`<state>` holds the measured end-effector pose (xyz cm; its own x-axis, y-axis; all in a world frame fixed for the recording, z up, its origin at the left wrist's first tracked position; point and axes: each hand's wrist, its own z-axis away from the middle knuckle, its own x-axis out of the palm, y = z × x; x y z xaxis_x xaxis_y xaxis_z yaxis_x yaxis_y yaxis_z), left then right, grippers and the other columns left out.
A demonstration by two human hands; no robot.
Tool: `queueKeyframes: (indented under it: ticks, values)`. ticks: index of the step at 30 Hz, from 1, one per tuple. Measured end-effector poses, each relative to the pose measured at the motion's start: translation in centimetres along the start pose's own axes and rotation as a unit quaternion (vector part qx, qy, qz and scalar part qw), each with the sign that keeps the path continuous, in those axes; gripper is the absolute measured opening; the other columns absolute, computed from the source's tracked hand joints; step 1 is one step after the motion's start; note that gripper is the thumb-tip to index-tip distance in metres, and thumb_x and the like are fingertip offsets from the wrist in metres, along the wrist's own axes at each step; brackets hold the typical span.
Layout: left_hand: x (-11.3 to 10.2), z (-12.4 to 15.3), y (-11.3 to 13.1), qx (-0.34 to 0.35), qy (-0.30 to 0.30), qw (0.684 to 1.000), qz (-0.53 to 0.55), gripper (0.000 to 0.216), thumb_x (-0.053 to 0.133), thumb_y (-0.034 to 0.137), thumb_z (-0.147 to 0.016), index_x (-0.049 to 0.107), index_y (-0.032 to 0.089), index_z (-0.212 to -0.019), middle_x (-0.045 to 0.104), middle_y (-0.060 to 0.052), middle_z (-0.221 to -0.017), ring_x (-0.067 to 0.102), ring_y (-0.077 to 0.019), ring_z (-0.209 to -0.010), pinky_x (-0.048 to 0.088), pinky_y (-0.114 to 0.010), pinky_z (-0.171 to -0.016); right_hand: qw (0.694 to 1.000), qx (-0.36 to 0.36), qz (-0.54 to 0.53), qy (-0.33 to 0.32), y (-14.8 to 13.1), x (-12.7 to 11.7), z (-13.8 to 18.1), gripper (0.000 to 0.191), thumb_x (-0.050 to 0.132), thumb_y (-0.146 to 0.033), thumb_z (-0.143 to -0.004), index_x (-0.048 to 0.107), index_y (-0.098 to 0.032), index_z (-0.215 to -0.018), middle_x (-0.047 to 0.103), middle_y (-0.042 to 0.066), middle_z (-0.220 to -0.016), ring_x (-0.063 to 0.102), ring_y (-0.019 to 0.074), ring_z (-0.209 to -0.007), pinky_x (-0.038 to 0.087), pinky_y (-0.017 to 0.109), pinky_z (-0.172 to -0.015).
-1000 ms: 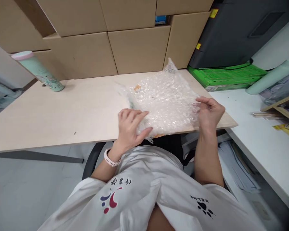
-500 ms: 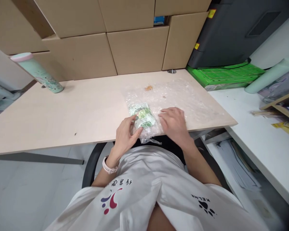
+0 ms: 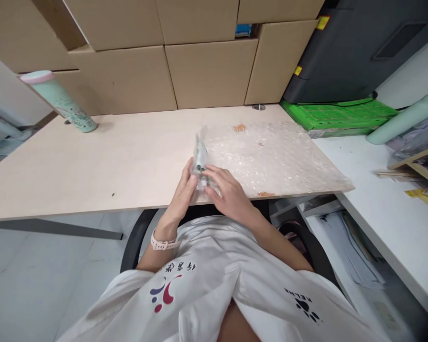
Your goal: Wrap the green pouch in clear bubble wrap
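Observation:
A green-and-white packet (image 3: 200, 154) stands tilted up on its narrow side near the desk's front edge, with clear film over it. My left hand (image 3: 181, 194) presses along its left side, fingers together. From the right, my right hand (image 3: 230, 194) grips it, with fingertips on its near part. The packet's lower end is partly hidden by the fingers. A sheet of bubble wrap (image 3: 274, 159) spreads flat from the packet toward the right end of the desk. Orange marks show at its far and near edges.
Cardboard boxes (image 3: 128, 80) line the back of the wooden desk (image 3: 74, 175). At the far left stands a mint tumbler (image 3: 66, 104) with a pink lid. A green crate (image 3: 338, 116) lies under a dark grey case (image 3: 356, 57) at right, beside a white side table (image 3: 385, 190).
The packet has gone from lying flat to standing on its side, shifted slightly left. My right hand has moved left from the bubble wrap onto the packet.

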<state>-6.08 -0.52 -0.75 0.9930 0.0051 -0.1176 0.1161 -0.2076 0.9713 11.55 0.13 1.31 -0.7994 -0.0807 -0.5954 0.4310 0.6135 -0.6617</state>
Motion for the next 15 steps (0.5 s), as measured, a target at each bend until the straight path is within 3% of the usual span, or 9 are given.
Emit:
queueKeyframes:
  ticks: [4,6,10,12,15]
  values:
    - [-2.5,0.3,-0.3,-0.023,0.109,0.994,0.003,0.077,0.063,0.061,-0.09,0.037,0.029,-0.155,0.043,-0.014,-0.159,0.053,-0.0303,-0.139,0.046,-0.048,-0.113,0.995,0.013,0.091,-0.046,0.8,2.5,0.0,0.042,0.059,-0.032,-0.096,0.06,-0.017,-0.136,0.054,0.019,-0.149,0.05,0.0345,-0.138,0.043,0.056,-0.112]
    - [-3.6,0.5,-0.6,-0.012,0.148,0.987,-0.067,0.073,0.071,0.055,-0.085,0.048,0.027,-0.148,0.05,-0.015,-0.154,0.056,-0.0309,-0.135,0.047,-0.048,-0.111,0.993,0.022,0.106,-0.04,1.5,2.9,0.2,0.046,0.063,-0.036,-0.094,0.059,-0.019,-0.137,0.052,0.019,-0.151,0.049,0.0363,-0.138,0.043,0.058,-0.111]
    - [-3.9,0.8,-0.9,0.002,0.131,0.976,-0.171,0.044,0.073,0.048,-0.084,0.073,0.02,-0.118,0.066,-0.014,-0.132,0.061,-0.031,-0.125,0.046,-0.05,-0.11,0.996,0.006,0.087,-0.037,2.6,2.3,0.5,0.04,0.063,-0.039,-0.094,0.066,-0.022,-0.13,0.056,0.016,-0.148,0.053,0.0333,-0.135,0.045,0.056,-0.111]
    - [-3.5,0.8,-0.8,-0.011,0.119,0.986,-0.114,0.042,0.074,0.047,-0.082,0.074,0.019,-0.113,0.066,-0.014,-0.131,0.063,-0.0297,-0.122,0.049,-0.047,-0.106,0.996,-0.001,0.074,-0.04,2.8,1.8,0.7,0.035,0.06,-0.04,-0.097,0.069,-0.021,-0.125,0.059,0.015,-0.144,0.055,0.0312,-0.133,0.047,0.053,-0.11]
    - [-3.2,0.6,-0.7,-0.06,0.156,0.986,0.029,0.054,0.078,0.044,-0.078,0.067,0.021,-0.125,0.069,-0.013,-0.125,0.068,-0.0258,-0.112,0.056,-0.04,-0.095,0.998,0.005,0.055,-0.03,2.8,1.3,0.8,0.036,0.055,-0.043,-0.1,0.07,-0.02,-0.123,0.063,0.015,-0.139,0.057,0.0289,-0.131,0.048,0.05,-0.109]
